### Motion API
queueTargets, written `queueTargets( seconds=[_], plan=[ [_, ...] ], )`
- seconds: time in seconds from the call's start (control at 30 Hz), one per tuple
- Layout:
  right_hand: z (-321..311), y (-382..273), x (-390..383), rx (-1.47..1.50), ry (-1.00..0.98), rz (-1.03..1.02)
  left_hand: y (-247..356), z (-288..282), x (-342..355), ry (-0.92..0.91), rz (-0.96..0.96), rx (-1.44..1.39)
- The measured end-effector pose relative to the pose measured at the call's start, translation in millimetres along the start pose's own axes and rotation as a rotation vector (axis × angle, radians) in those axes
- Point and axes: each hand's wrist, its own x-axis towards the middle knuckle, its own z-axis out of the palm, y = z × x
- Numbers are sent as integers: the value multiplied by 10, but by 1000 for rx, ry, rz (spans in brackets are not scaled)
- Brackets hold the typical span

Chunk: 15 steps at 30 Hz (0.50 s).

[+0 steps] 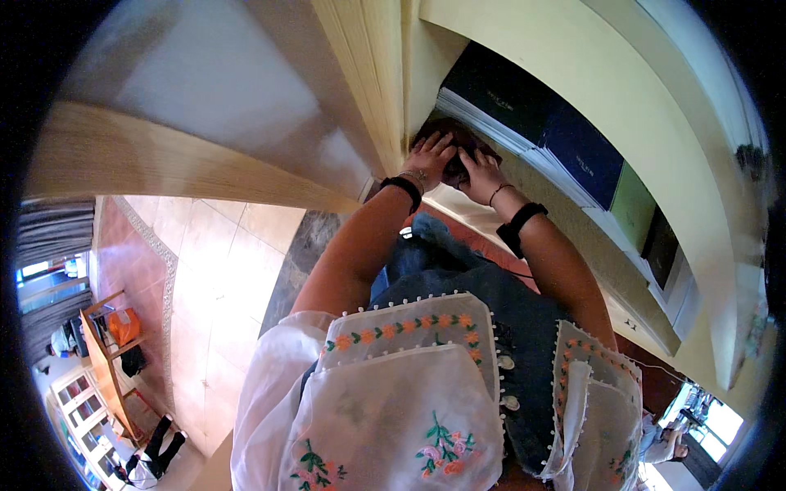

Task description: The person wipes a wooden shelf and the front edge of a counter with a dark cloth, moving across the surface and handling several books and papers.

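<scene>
Both my hands reach up into a pale wooden cabinet, to the inner corner of a shelf. A dark maroon item [454, 135] sits there; its kind is hard to make out, as my hands cover much of it. My left hand [429, 159] lies on its left side, fingers spread. Against its near right side rests my right hand [483, 175], fingers stretched out over it. Right beside the item, a black book [508, 94] and a dark blue book [585, 151] lie on the shelf with white-paged volumes under them. Farther right is a green book [631, 200].
A glass-paned cabinet door [205, 65] with a wooden frame [164, 151] stands at my left. Beyond it, a wooden desk [106, 368] with an orange bag [124, 326] stands on the tiled floor [209, 286]. Other people [151, 462] are in the background at both sides.
</scene>
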Motion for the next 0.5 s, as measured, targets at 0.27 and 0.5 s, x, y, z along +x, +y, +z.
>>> queueTargets(
  seconds=[0.27, 0.5],
  plan=[
    [-132, -76, 152, -78, -55, 51, 2, -32, 109, -47, -36, 22],
    [-44, -94, 94, -108, -76, 50, -95, 54, 85, 63, 51, -89]
  ],
)
